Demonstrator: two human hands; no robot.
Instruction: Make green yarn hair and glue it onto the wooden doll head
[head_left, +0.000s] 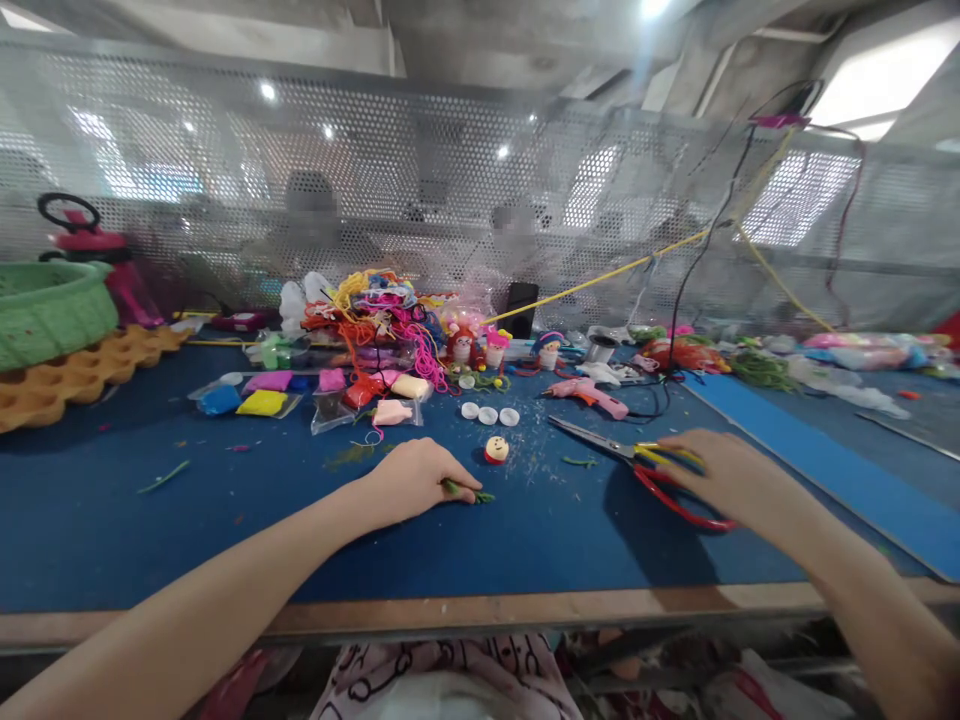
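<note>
My left hand [424, 480] is closed in a pinch on a small piece of green yarn [484, 496], low over the blue tabletop. Just beyond its fingertips sits a small round head [496, 450] with a drawn face and a red base. On the right, my right hand [701, 465] holds a pair of scissors [600, 440] by the yellow and red handles. The blades point left and look nearly closed. A green scrap [580, 461] lies under the blades.
Three white caps [488, 415], a pink glue gun [589, 396] and bagged clay [262, 402] lie beyond my hands. Farther back are a yarn pile [375, 320] and small dolls [550, 351]. An egg tray [82, 375] and green basket [56, 310] stand left.
</note>
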